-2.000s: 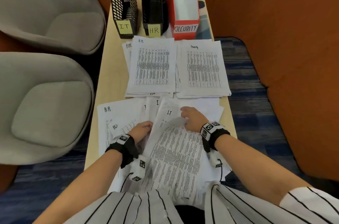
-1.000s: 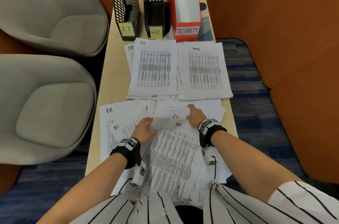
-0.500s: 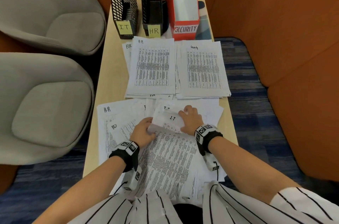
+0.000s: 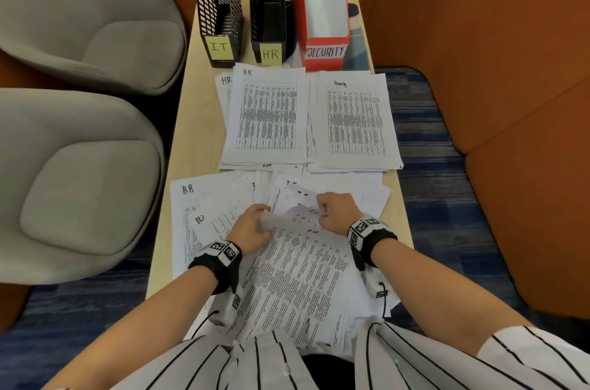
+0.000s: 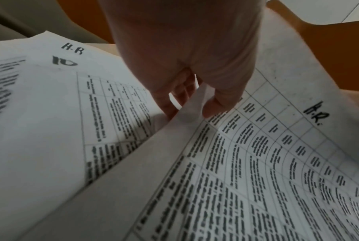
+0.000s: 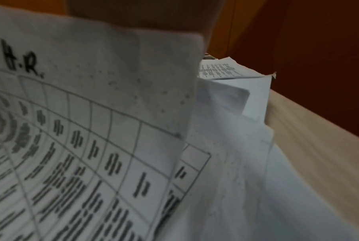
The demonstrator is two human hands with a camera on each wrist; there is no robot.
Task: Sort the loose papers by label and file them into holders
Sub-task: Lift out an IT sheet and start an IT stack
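Two hands work the loose pile of papers (image 4: 300,278) at the near end of the narrow table (image 4: 194,147). The top sheet, marked "H.R." (image 5: 256,163), lies with its long axis running near to far, slightly slanted, its labelled head pointing away toward the holders. The left hand (image 4: 252,228) pinches that sheet's far left corner, thumb on top and fingers beneath, as the left wrist view shows; the right hand (image 4: 335,211) is curled in a fist at the far right corner, gripping paper there. Half a second ago the right hand lay flatter on a sheet marked "I.T" that covered the H.R. sheet's head; now that sheet is bunched under the fist and the H.R. sheet's far edge is lifted. The right wrist view shows the raised, curling corner but not the fingers. Farther along lie a sorted HR stack (image 4: 266,116) and a Security stack (image 4: 354,121), then the IT holder (image 4: 217,6), HR holder (image 4: 268,6) and red SECURITY holder (image 4: 325,6).
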